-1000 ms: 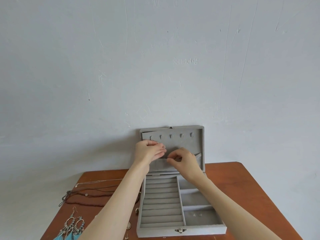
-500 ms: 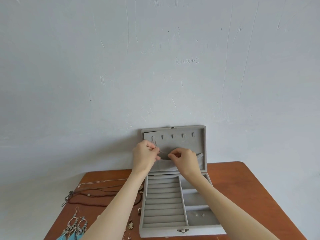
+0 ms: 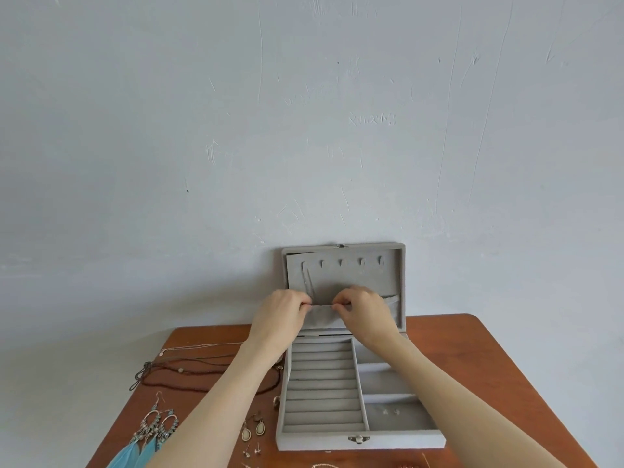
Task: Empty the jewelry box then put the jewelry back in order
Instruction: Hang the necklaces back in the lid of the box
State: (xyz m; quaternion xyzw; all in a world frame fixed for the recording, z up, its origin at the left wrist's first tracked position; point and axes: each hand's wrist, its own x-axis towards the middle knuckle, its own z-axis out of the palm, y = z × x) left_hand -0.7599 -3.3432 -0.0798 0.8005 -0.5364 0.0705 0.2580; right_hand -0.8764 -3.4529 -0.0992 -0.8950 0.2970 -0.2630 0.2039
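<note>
A grey velvet jewelry box (image 3: 358,442) stands open on the wooden table (image 3: 472,366), its lid (image 3: 344,265) upright against the wall. A thin silver chain (image 3: 308,283) hangs from the leftmost hook in the lid. My left hand (image 3: 280,315) and my right hand (image 3: 364,312) both pinch the top edge of the lid's fabric pocket (image 3: 320,317). Two small studs (image 3: 390,412) lie in the box's near right compartment.
Left of the box lie dark cord necklaces (image 3: 189,373), a thin silver chain (image 3: 202,347), blue feather earrings (image 3: 148,437), teardrop earrings (image 3: 253,430) and small studs (image 3: 251,450). A grey wall (image 3: 304,130) rises right behind the table.
Both hands dropped from the middle of the lid to the pocket's edge and now pinch it. The silver chain now hangs free from the left hook.
</note>
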